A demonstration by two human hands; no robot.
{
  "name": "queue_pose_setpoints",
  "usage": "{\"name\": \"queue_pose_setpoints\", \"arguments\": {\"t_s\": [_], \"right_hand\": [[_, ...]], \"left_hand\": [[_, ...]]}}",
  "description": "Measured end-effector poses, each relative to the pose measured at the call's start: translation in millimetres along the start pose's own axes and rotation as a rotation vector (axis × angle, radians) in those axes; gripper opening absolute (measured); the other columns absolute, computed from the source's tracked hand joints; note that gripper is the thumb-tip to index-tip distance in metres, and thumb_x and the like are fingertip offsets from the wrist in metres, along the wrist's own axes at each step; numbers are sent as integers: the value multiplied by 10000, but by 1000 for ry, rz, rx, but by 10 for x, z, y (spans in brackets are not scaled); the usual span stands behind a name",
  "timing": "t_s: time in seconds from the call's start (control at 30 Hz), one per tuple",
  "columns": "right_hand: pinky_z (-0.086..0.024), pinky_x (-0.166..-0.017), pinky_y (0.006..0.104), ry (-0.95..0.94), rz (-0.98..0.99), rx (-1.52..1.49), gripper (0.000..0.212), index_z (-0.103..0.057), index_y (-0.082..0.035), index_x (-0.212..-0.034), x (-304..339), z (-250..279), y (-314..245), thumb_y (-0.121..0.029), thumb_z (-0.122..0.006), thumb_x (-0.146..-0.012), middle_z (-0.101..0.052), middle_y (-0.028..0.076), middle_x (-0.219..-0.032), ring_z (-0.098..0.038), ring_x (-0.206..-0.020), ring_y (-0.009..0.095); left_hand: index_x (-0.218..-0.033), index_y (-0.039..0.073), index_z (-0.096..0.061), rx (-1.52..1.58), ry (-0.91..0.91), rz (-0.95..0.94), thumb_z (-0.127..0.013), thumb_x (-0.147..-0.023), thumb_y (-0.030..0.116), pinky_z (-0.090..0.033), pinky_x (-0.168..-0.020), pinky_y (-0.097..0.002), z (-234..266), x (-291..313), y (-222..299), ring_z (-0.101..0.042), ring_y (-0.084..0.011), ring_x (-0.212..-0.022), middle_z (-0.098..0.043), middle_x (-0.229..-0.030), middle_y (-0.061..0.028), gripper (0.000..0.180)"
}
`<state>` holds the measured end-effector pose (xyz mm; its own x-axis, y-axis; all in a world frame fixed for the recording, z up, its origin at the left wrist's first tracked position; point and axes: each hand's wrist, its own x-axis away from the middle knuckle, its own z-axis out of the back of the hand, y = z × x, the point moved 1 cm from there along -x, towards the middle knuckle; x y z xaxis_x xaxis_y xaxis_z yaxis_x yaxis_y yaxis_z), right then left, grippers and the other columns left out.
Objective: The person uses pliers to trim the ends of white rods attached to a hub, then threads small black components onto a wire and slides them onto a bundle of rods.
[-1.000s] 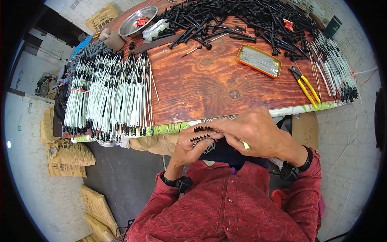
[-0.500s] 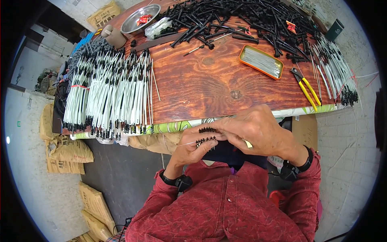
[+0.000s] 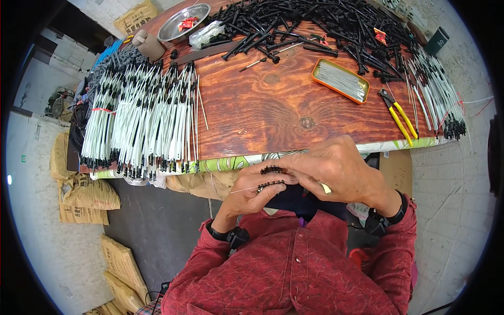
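Observation:
My left hand [image 3: 245,193] is closed around a black part with a ribbed, toothed edge [image 3: 271,184], held in front of the table's near edge. A second toothed row [image 3: 272,169] shows above the first, between the fingers; I cannot tell whether it belongs to the same piece. A thin pale wire or needle [image 3: 242,189] lies across the left fingers beside the teeth. My right hand [image 3: 341,170] is closed against the same part, its fingertips largely hidden. A small pale yellow-green bit [image 3: 326,188] sticks out beneath its fingers.
Bundles of white rods with black ends [image 3: 152,121] cover the table's left; more rods [image 3: 438,92] lie right. Black plastic parts [image 3: 310,26] are heaped at the back. An orange-rimmed tin of thin needles [image 3: 341,80], yellow-handled cutters [image 3: 397,116] and a metal bowl [image 3: 170,29] rest on the wood.
Both hands stay in nearly the same place. The lower toothed row has shifted slightly down and right, and the right hand has moved a little to the right.

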<state>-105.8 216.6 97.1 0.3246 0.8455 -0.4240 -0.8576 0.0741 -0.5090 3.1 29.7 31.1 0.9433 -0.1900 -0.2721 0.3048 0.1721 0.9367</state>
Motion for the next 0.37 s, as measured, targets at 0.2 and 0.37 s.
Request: {"name": "queue_pose_setpoints", "arguments": {"t_s": [0.2,0.37], "right_hand": [[-448,-455,403,20,21,16,339,-687,-132,-1099,16,24,-33,-140,-712,-761,-640,91,-624,-645,-559,278],[-469,-471,361,-13,35,39,388,-699,-97,-1137,7,56,-33,-96,-696,-749,-638,87,-626,-630,-537,248]], "left_hand": [[-1047,-6,-730,2,16,20,-652,-860,15,-520,-900,-366,-41,22,-19,-662,-310,-1046,-666,-1142,-193,203],[-1065,5,-729,-84,30,-6,-657,-870,36,-518,-912,-367,-52,30,-23,-656,-327,-1071,-657,-1175,-196,211]]}}
